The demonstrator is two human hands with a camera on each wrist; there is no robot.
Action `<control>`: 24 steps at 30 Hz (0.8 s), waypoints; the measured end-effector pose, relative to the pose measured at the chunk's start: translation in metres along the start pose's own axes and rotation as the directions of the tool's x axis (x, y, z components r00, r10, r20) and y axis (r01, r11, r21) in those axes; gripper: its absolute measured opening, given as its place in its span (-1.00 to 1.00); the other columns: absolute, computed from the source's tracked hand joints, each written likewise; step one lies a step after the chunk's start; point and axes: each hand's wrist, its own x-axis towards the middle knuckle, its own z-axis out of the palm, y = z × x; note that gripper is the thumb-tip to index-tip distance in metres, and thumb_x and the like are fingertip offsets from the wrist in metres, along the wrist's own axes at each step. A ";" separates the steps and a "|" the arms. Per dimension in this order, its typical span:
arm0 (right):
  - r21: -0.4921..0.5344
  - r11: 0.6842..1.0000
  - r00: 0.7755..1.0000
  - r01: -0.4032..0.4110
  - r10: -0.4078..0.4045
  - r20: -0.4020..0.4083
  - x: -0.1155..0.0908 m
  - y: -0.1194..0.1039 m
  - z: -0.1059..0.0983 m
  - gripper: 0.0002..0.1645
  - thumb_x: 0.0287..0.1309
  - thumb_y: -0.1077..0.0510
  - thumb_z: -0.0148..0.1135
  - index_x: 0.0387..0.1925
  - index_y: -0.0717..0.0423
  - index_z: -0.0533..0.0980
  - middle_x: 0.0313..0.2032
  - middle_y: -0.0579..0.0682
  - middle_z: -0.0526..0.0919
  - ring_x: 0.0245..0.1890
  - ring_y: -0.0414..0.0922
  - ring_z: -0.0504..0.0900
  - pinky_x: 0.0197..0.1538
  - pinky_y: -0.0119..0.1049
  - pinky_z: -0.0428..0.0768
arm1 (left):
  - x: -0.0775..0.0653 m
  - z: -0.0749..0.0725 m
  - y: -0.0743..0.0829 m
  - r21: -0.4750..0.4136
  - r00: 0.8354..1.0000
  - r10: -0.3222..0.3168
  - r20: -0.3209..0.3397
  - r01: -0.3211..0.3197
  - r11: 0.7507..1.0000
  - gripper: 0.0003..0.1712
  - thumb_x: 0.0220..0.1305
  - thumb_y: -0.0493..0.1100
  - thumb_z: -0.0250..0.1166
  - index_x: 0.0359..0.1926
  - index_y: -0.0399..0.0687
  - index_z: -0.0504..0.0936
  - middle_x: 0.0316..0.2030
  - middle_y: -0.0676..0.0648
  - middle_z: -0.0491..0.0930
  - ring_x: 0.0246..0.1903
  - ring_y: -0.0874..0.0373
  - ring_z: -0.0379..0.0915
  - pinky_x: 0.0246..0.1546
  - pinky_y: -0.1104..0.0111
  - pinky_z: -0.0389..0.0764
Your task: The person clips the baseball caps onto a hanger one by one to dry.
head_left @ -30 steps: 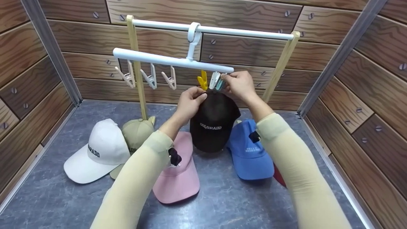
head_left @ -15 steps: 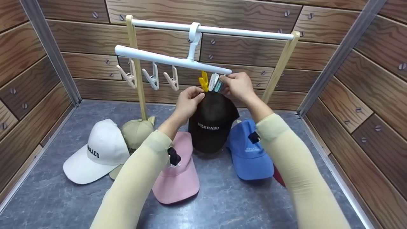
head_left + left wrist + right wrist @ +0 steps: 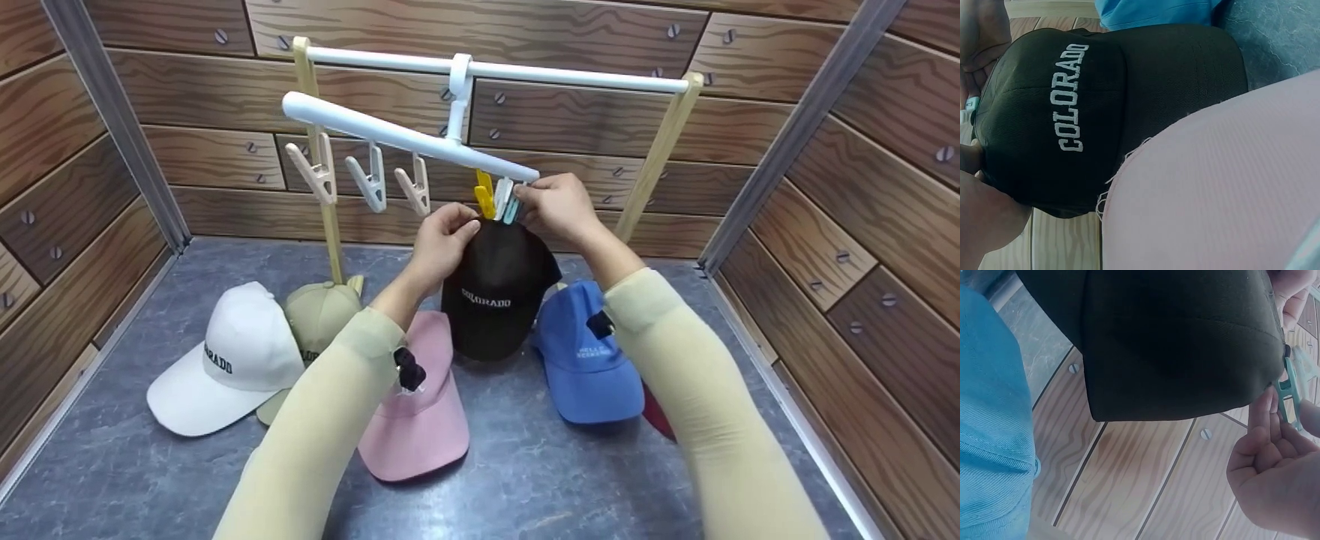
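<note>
A black baseball cap [image 3: 491, 274] lettered COLORADO hangs brim-down in the middle of the head view. My left hand [image 3: 441, 240] pinches its crown near the top left. At the top of the crown, my right hand [image 3: 561, 204] holds a teal clothespin [image 3: 1288, 389] between thumb and fingers. That clothespin's tip meets the cap's top in the right wrist view. Beside it hang a white clothespin [image 3: 502, 199] and a yellow clothespin [image 3: 485, 196]. All are strung below a white clip hanger [image 3: 390, 136], tilted with its right end low.
The hanger hooks over a white rod [image 3: 570, 75] on wooden posts. Three pale clothespins hang at its left. On the grey floor lie a white cap [image 3: 247, 345], an olive cap [image 3: 322, 311], a pink cap [image 3: 420, 435], a blue cap [image 3: 589, 375] and a partly hidden red item [image 3: 657, 411].
The hanger has tilted further, its right end dropping and its left end rising. The teal clothespin has come down closer to the cap's top. Both hands have shifted slightly left, with the black cap.
</note>
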 end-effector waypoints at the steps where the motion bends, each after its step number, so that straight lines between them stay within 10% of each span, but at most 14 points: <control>1: 0.009 1.000 1.000 0.000 0.000 0.004 0.000 0.000 0.001 -0.60 0.52 0.19 0.35 -0.50 0.29 0.66 -0.68 -0.07 0.55 -0.66 -0.22 0.53 -0.50 -0.41 0.56 | 0.000 0.000 0.000 -0.005 1.000 0.001 -0.004 -0.001 1.000 -0.89 0.60 -0.38 0.32 -0.14 -0.18 0.75 -0.22 -0.08 0.75 -0.24 0.16 0.57 -0.17 0.37 0.56; 17: -0.111 0.993 0.998 0.048 -0.052 -0.037 -0.003 0.004 -0.001 -0.58 0.49 0.10 0.37 -0.56 0.11 0.66 -0.67 -0.19 0.50 -0.61 -0.28 0.43 -0.49 -0.46 0.33 | 0.001 0.008 0.004 0.006 0.999 -0.016 -0.032 0.016 1.000 -0.92 0.61 -0.36 0.32 -0.06 -0.32 0.73 -0.26 -0.05 0.71 -0.28 0.20 0.55 -0.22 0.40 0.56; 24: -0.153 0.988 0.999 0.020 -0.027 -0.044 -0.004 0.005 -0.002 -0.64 0.52 0.00 0.38 -0.38 0.15 0.73 -0.56 -0.18 0.63 -0.46 -0.25 0.58 -0.30 -0.38 0.54 | 0.001 0.009 0.005 0.056 0.998 -0.041 -0.041 0.044 0.997 -0.89 0.63 -0.31 0.32 -0.03 -0.30 0.72 -0.20 -0.07 0.71 -0.21 0.15 0.54 -0.16 0.36 0.54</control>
